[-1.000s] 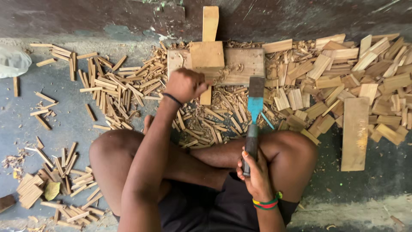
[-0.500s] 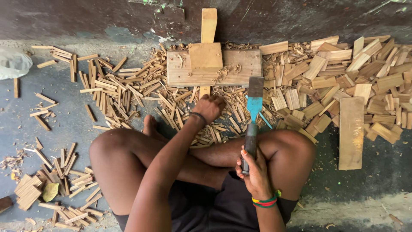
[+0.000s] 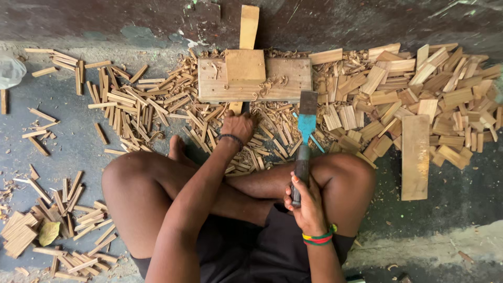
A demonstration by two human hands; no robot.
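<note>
At the lap, right hand (image 3: 308, 202) wrapped tight round the dark handle of a broad chopping blade (image 3: 305, 137), blue-painted along its middle, dark at the tip; blade pointing away from the body, resting across the right knee, likely parked there for ready reach. Striped wristband (image 3: 317, 239) on that wrist. Ahead, left hand (image 3: 237, 126) lowered onto the litter of split sticks (image 3: 262, 149) just short of the wooden block (image 3: 254, 78), fingers curled down among them and over a pale piece (image 3: 237, 108) poking out toward the block; whether closed on it or only touching, cannot tell. Dark band on that wrist. Block lying flat against the wall, a thicker square piece (image 3: 244, 66) on top and an upright slat (image 3: 248, 26) behind it, seemingly a rest for splitting. Thin sticks fanned out to the left (image 3: 123, 102), within reach of the left hand. Wider offcuts heaped to the right (image 3: 419, 89), with one long plank (image 3: 415, 157) beside them. Smaller bundle of sticks near the left knee (image 3: 68, 209). Legs crossed, bare foot (image 3: 177, 149) tucked in among the sticks.
</note>
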